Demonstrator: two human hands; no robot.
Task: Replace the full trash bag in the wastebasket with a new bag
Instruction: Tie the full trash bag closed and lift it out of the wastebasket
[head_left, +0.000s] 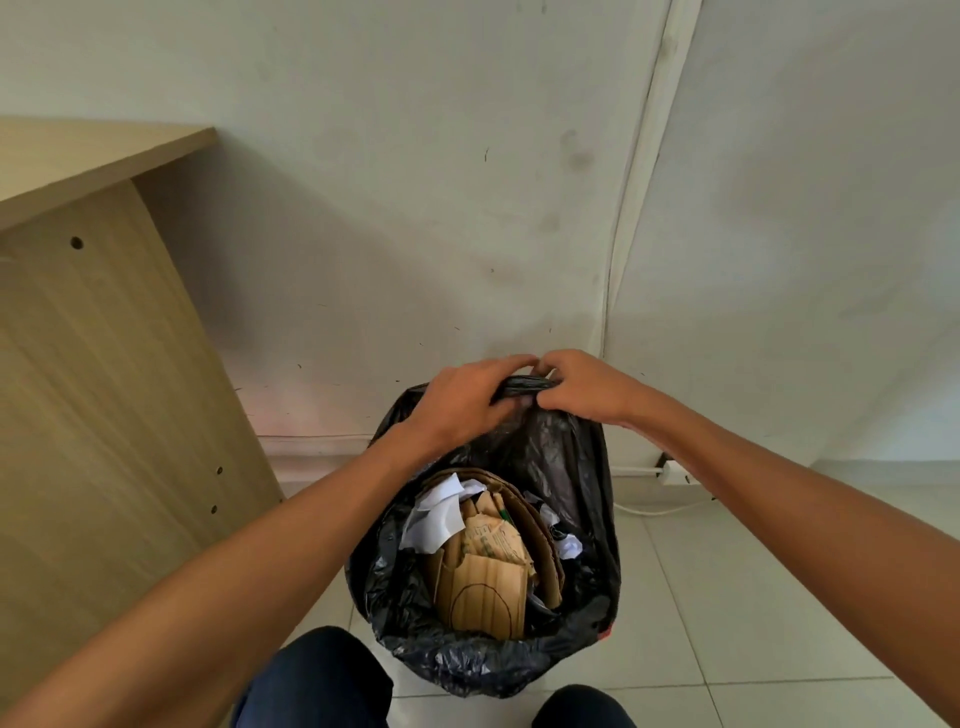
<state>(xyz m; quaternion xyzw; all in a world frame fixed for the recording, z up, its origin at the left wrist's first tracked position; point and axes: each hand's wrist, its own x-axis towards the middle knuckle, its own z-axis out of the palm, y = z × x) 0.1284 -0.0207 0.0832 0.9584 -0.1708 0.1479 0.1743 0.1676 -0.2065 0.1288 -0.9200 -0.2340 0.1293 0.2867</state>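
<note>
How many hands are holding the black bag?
2. The left hand grips the far rim of the black bag, and the right hand grips the same rim right beside it.

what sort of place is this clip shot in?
Likely an office or study corner: a light wood-laminate desk by the white wall, a white power strip at the wall base on the pale tiled floor, and a black plastic trash bag holding mostly cardboard and paper.
</note>
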